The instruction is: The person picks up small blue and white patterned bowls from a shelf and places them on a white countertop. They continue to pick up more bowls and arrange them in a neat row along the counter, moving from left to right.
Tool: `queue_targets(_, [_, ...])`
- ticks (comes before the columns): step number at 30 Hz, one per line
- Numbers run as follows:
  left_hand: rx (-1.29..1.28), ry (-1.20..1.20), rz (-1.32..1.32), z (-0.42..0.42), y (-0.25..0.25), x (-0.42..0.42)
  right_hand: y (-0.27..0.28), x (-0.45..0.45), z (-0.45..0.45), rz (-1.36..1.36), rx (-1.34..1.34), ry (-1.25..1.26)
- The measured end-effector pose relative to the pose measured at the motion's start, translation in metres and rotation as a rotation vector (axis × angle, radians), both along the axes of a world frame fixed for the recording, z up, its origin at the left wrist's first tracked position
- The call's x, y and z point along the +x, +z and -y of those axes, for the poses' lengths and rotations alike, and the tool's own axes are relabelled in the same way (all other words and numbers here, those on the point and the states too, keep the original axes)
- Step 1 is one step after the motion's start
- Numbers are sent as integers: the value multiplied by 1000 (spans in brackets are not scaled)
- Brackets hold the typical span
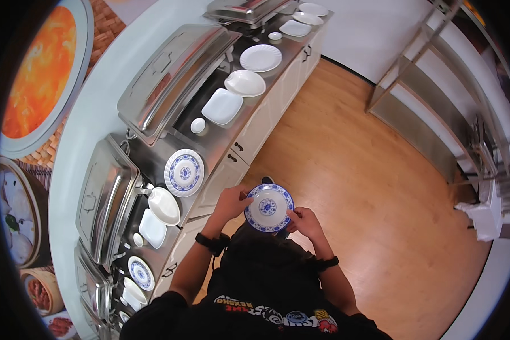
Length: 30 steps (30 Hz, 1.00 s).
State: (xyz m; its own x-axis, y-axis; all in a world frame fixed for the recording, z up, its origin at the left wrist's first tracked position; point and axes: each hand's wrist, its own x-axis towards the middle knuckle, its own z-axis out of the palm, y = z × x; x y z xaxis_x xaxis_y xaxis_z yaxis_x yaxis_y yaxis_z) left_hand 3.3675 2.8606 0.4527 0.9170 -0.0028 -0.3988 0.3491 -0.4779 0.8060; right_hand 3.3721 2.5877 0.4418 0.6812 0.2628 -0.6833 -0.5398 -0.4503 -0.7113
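Observation:
Between my two hands is a round white plate with a blue floral rim and centre, held over the floor in front of my body. My left hand grips its left edge, thumb on top. On the opposite edge my right hand pinches the rim, fingers underneath. Nearest on the counter to my left lies a larger white fluted plate with a blue-patterned plate on it. Beside that stack sit a white oval bowl, a white square dish and a small white cup.
Stainless steel chafing dishes with shut lids line the back of the steel counter. Farther along are a white fluted plate, an oval bowl and a square dish. A metal shelf rack stands across the wooden floor.

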Motion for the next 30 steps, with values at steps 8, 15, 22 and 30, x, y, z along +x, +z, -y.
queue_targets(8, [7,124,58,-27,-44,80,-5,124,-39,-43,-84,158])
queue_targets(15, [239,323,39,-94,-83,117,-48,190,-130,-240,18,289])
queue_targets(22, [399,399,-1,-133,-115,136,-95,208,-183,-369,94,274])
queue_targets(30, [465,429,-110,-136,-133,146,-119,221,-198,-450,31,274])
